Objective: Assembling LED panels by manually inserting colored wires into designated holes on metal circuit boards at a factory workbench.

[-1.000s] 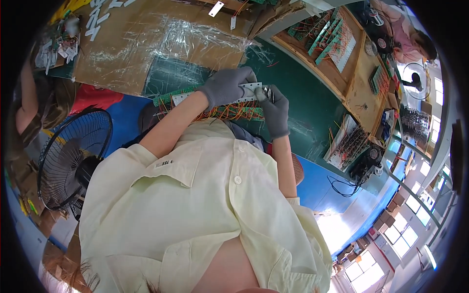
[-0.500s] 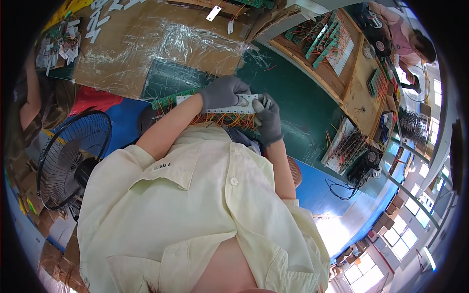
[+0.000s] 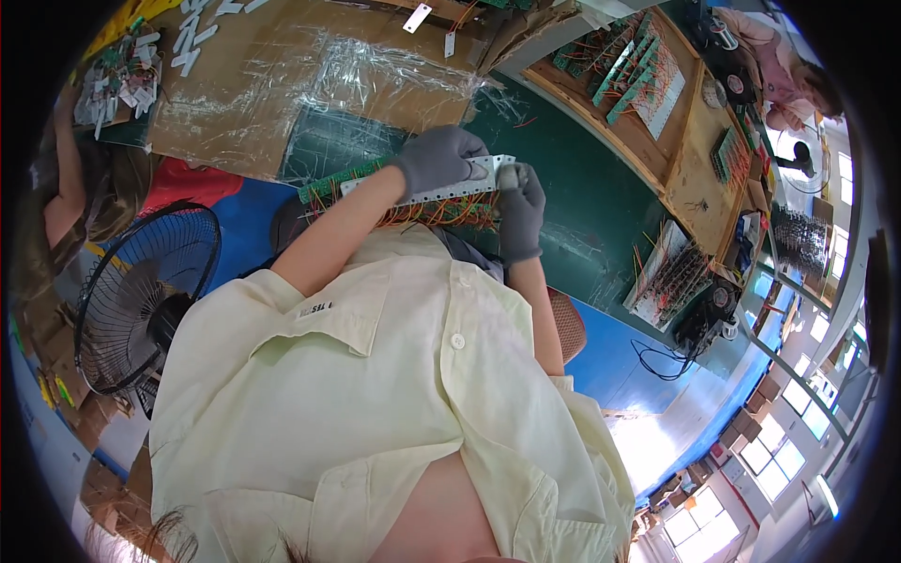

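A long white perforated panel strip (image 3: 458, 191) is held in front of my body, over the green work surface. My left hand (image 3: 439, 163), in a grey glove, is closed on its upper side with bent fingers. My right hand (image 3: 522, 214), gloved the same, pinches the strip's right end between thumb and fingers. Just below the strip runs a tangle of orange wires (image 3: 441, 216). Green circuit boards (image 3: 324, 185) stick out past its left end. The fingertips' exact contact is partly hidden by the gloves.
Cardboard sheets under clear film (image 3: 225, 113) cover the table's left part. On the right stand a wooden tray of wired boards (image 3: 638, 159) and another wired panel (image 3: 668, 277). A black fan (image 3: 145, 296) stands at left. Co-workers sit at the far right (image 3: 779, 70) and left (image 3: 66, 206).
The strip's right end has risen and the strip now tilts more. My right hand has moved up slightly and to the right; my left hand has shifted up a little, still on the strip.
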